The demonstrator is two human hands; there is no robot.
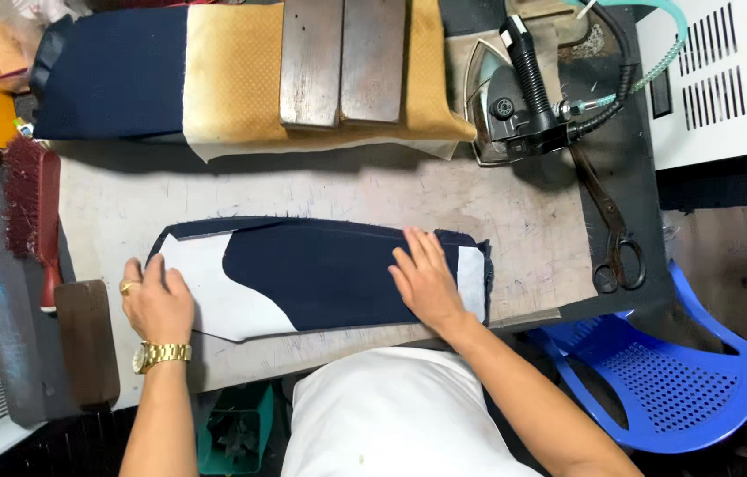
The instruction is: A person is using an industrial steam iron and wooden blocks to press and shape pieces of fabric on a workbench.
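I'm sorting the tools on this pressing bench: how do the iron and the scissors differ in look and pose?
The iron is bulky, with a silver sole and black handle, and stands tipped up at the bench's far edge with a hose attached. The scissors are thin, dark and rusty-looking, lie flat and closed, and have no hose. The iron sits farther from the right hand than the scissors. Both rest untouched on the dark strip to the right of the navy fabric piece.

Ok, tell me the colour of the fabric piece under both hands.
Dark navy fabric piece with white lining at its two ends, seen clearly in the head view.
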